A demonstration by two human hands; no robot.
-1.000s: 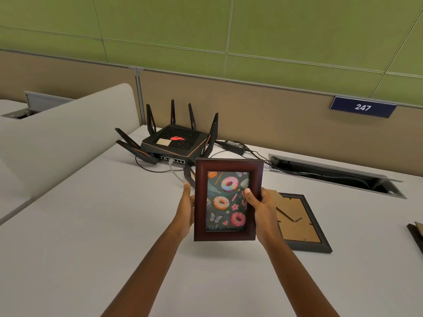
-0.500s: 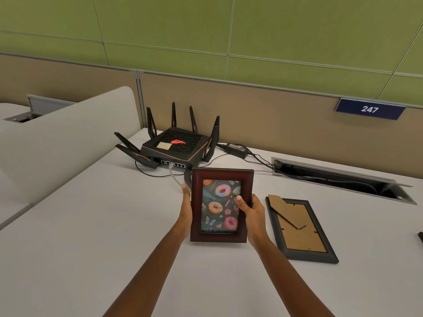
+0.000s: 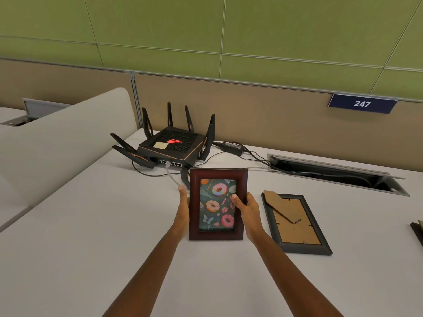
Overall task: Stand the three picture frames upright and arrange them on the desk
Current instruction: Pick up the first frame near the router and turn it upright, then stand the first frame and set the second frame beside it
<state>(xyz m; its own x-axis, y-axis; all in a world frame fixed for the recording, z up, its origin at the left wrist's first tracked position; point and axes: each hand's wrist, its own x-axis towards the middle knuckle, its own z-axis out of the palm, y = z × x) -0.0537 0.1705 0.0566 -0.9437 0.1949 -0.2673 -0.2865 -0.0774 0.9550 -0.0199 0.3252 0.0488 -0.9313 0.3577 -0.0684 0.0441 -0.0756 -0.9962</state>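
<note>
At the centre of the frame, both hands grip a dark red picture frame (image 3: 218, 203) upright: left hand (image 3: 183, 209) on its left edge, right hand (image 3: 248, 208) on its right, thumb across the front. Compared with a second ago, it sits lower, its bottom edge at the white desk (image 3: 91, 225). A black frame (image 3: 296, 224) lies face down just right of it.

On the desk (image 3: 91, 236), a picture frame (image 3: 218, 203) stands upright at the centre, the left hand (image 3: 183, 208) at its 9 o'clock edge and the right hand (image 3: 248, 208) at its 3 o'clock edge. A second frame (image 3: 296, 223) lies face down just beside it at 3 o'clock. A router (image 3: 170, 146) sits behind at 11 o'clock, and a cable slot (image 3: 338, 173) at 2 o'clock.
</note>
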